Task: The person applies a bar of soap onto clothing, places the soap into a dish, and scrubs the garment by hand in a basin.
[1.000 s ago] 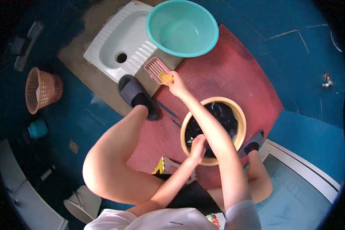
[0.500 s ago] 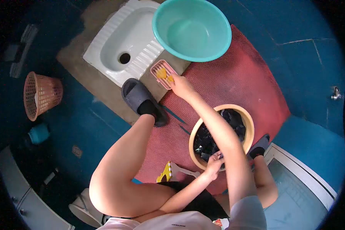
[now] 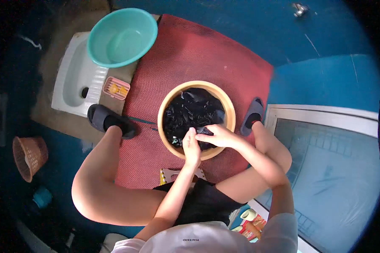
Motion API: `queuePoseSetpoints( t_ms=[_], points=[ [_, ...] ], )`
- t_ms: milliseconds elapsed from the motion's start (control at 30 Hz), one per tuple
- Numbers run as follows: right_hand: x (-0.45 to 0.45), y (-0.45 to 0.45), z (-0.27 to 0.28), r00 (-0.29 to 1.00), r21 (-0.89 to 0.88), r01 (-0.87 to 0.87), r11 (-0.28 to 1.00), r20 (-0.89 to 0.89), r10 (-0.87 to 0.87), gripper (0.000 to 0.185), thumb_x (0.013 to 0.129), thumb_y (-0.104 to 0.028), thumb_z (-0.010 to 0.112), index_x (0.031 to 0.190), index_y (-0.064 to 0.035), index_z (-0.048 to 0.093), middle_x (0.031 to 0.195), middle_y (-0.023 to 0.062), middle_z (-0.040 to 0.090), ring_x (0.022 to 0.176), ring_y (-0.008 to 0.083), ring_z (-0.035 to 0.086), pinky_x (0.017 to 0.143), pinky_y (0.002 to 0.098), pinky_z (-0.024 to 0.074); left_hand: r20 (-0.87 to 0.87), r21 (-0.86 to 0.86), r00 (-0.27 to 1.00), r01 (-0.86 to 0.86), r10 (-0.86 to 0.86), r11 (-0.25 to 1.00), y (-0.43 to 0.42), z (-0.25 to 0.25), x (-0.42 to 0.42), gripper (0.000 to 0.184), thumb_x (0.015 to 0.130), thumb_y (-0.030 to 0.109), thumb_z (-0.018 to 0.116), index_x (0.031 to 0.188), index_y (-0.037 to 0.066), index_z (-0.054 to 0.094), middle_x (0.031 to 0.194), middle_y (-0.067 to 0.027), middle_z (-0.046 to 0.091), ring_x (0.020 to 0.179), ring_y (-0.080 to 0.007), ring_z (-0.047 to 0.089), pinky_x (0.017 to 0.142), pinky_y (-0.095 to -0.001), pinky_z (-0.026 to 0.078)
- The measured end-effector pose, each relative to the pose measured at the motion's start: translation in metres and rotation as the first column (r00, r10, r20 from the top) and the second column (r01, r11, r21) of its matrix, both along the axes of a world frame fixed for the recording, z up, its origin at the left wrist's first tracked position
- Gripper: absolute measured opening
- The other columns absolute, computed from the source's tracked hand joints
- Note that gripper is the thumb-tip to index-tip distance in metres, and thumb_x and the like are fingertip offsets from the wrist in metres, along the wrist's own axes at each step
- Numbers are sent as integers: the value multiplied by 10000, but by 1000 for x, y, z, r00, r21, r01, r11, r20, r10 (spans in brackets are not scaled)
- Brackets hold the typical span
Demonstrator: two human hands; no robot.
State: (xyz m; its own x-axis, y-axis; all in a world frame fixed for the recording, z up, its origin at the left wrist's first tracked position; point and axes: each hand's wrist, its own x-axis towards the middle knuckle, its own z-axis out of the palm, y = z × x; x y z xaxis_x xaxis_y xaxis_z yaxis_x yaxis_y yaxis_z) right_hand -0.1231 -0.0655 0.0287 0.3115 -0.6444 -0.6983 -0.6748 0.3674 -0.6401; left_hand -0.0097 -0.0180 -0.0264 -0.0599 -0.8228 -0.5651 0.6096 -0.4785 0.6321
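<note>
A: Specify the camera mounting.
B: Single head-worn unit. It looks forward and steeply down from above the person's lap.
A: Specify range and framing.
B: The white shirt [image 3: 198, 240] lies nearest the lens, at the bottom edge. The yellow basin [image 3: 231, 116] sits near centre, at close range; the metal tap [image 3: 300, 10] lies farther off, at the top edge. Wide-angle view: dark, curved borders mask the corners.

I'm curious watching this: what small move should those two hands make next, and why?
Perhaps rub the dark cloth between the left hand and right hand: both are close together over it at the yellow basin, while yellow pieces sit in the pink dish.
</note>
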Motion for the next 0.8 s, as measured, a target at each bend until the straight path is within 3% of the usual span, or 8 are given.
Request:
queuePoseSetpoints(
  t_ms=[33,133,267,467,533,600,667,800],
  points=[
    [-5,8,0,998,-107,66,992,0,-67,369,779,-361,586,835,3,607,767,159,612,713,177,586,645,318,425,68,-29,998,12,-10,1000,2,6,-1,316,928,276,338,872,37,537,818,-5,528,749,-78,468,699,-243,393],
    [-12,18,-5,986,-521,163,838,127,-113,255,787,-243,580,816,10,594,713,170,579,635,218,573,582,340,416,186,-209,982,52,-13,976,-2,26,-5,271,923,213,344,910,14,528,879,-15,514,826,-77,457,776,-223,368],
    [-25,22,16,902,-485,426,764,286,-322,185,829,-128,541,925,30,531,779,21,528,725,76,481,648,220,402,145,-203,950,301,-275,932,11,16,-2,145,884,133,443,815,38,529,741,66,462,678,-27,390,611,-174,333],
    [-35,22,46,821,-601,562,568,322,-471,149,850,-146,508,856,3,522,705,37,527,648,51,472,570,225,401,338,-279,908,349,-249,895,-2,-2,1,265,896,184,434,662,64,471,670,69,450,623,-23,393,569,-176,347],
    [-22,30,44,857,-628,509,589,301,-419,150,827,-156,539,820,-10,503,647,54,550,564,108,533,488,255,403,122,-116,977,187,-173,975,-11,17,-5,294,899,225,425,648,79,473,670,41,506,619,-48,477,592,-208,418],
    [-6,44,47,973,-813,132,567,-4,-232,166,787,-222,582,758,-79,501,498,62,529,445,235,556,372,329,385,-8,9,998,57,-57,998,-11,12,3,298,883,279,446,651,102,503,658,9,539,608,-89,529,594,-240,453],
    [15,57,22,984,-916,-130,378,-166,-63,205,774,-287,582,733,-99,510,488,44,518,417,186,545,364,322,398,-378,124,925,94,-40,988,-4,-14,14,233,843,299,509,683,129,509,621,12,517,519,-110,492,526,-229,428],
    [40,64,-5,954,-948,-300,101,-297,45,267,764,-309,569,604,-118,474,449,14,487,397,157,528,369,288,403,-49,-166,994,92,-102,982,18,-36,13,263,873,264,440,1058,104,536,817,11,535,751,-91,501,679,-251,425]
  ],
)
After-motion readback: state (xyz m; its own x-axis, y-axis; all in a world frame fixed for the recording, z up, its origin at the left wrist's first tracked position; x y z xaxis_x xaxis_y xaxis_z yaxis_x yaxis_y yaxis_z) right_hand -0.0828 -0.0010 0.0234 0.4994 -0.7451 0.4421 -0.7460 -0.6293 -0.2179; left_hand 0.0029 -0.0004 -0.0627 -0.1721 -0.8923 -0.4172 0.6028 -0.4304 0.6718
